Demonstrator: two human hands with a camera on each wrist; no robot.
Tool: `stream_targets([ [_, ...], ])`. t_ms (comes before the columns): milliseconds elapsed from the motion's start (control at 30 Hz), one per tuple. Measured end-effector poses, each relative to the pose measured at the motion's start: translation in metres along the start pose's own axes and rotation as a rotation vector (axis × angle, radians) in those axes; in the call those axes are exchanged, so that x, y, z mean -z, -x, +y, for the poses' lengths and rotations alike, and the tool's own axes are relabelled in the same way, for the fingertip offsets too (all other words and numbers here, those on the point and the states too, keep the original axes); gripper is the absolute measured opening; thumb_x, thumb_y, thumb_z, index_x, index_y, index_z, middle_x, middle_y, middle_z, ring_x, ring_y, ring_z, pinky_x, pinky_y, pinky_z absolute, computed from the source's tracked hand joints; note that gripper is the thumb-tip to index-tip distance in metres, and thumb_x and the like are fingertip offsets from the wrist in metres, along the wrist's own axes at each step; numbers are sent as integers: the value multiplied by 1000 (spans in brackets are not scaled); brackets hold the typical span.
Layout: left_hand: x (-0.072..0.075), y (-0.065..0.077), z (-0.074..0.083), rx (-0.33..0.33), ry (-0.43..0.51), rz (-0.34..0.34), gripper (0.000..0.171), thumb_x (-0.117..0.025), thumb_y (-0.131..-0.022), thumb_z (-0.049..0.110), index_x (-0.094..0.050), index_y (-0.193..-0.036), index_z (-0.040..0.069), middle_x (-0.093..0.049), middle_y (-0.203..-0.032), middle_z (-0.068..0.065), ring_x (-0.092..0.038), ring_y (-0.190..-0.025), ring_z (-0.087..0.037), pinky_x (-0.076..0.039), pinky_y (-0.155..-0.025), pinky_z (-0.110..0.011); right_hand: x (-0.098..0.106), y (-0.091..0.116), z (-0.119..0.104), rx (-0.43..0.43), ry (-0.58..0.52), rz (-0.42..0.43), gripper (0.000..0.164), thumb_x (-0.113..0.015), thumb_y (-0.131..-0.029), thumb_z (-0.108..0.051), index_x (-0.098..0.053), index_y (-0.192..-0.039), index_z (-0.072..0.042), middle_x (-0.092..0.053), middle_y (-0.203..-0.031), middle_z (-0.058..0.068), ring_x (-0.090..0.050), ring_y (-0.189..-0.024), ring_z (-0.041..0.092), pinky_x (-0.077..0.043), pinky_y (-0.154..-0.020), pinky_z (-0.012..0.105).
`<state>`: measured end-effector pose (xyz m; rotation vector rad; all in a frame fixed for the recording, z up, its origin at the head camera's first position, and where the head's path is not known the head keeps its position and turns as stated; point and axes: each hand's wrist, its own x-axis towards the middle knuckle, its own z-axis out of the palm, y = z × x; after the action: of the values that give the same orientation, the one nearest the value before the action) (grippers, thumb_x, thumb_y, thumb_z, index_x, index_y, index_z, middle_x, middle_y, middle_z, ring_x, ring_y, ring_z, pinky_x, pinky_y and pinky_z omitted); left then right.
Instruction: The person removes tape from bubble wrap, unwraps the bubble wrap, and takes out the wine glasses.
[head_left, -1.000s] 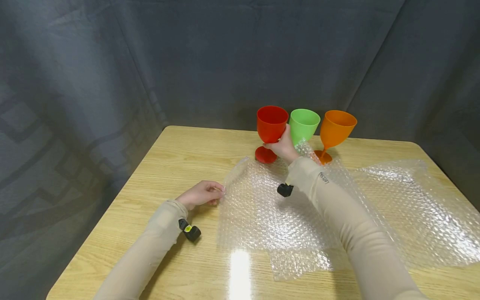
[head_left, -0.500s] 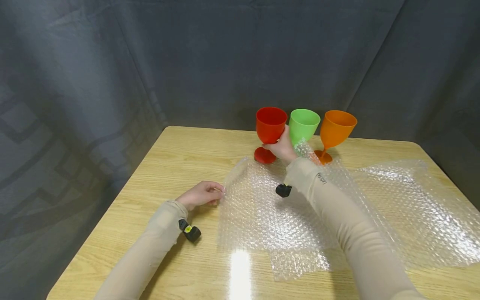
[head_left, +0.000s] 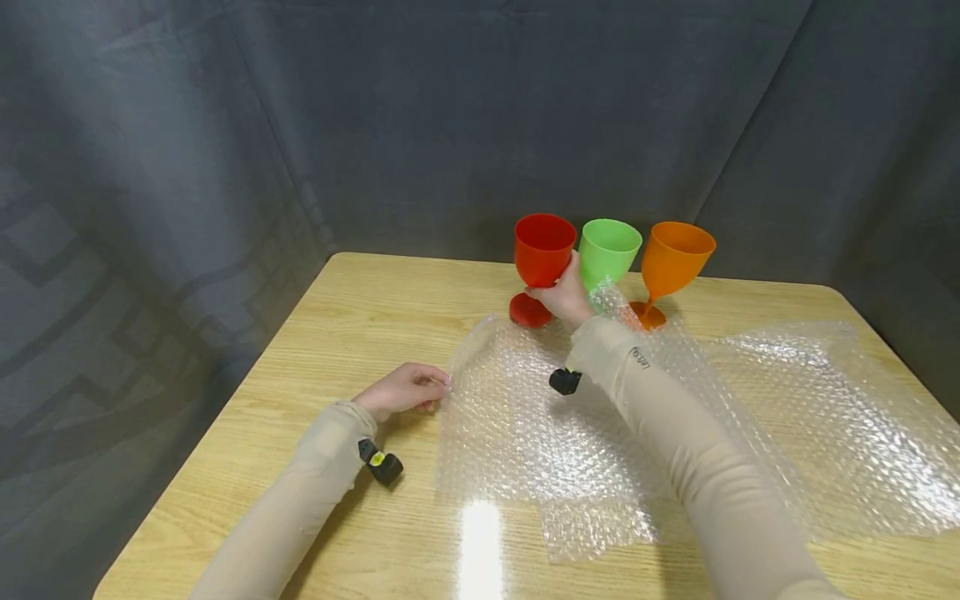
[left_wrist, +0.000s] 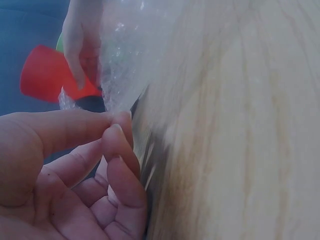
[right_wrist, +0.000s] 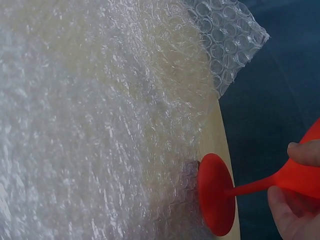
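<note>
My right hand (head_left: pixel 564 293) grips a red goblet (head_left: pixel 543 250) low on its bowl, near the stem. The goblet's round foot (right_wrist: pixel 216 195) shows in the right wrist view, right by the edge of a sheet of bubble wrap (head_left: pixel 510 433). Thumb and index finger of my left hand (head_left: pixel 405 388) pinch the left edge of that bubble wrap; in the left wrist view the other fingers curl in behind. A green goblet (head_left: pixel 609 246) stands just right of the red one, its lower part hidden by my right hand and raised wrap. Farther right is an orange goblet (head_left: pixel 675 258).
Another piece of bubble wrap (head_left: pixel 840 433) covers the right side of the wooden table (head_left: pixel 352 308). A dark cloth (head_left: pixel 480 125) hangs behind the table and along its left side. One wrap corner (right_wrist: pixel 235 45) sticks up near the green goblet.
Both hands keep their holds almost unmoved. The red goblet has shifted only very slightly, and the bubble wrap lies as before.
</note>
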<state>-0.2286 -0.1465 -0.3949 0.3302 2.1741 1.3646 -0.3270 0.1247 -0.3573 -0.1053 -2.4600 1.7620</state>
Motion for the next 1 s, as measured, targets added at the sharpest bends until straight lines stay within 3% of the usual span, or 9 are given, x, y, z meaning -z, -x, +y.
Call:
stream_targets([
  [200,-1,-2,-2,36,-11,21,29,-55,-92,14,-60,-116,-2,-58,-79,1,-53,-67,-7,-48,-64,-17,-2,-3,4,38,-13,21,84,-67,-73,5,-16,-138,-8,-36,-140,15,-38,-128,32,-32,-112,42],
  [1000,0,-2,-2,68,5,31,28,-55,-92,12,-59,-116,-2,-62,-85,0,-56,-71,-6,-50,-66,-17,-7,-6,3,-14,78,41,86,-71,-74,-2,-16,-139,-14,-39,-140,12,-41,-126,31,-34,-111,44],
])
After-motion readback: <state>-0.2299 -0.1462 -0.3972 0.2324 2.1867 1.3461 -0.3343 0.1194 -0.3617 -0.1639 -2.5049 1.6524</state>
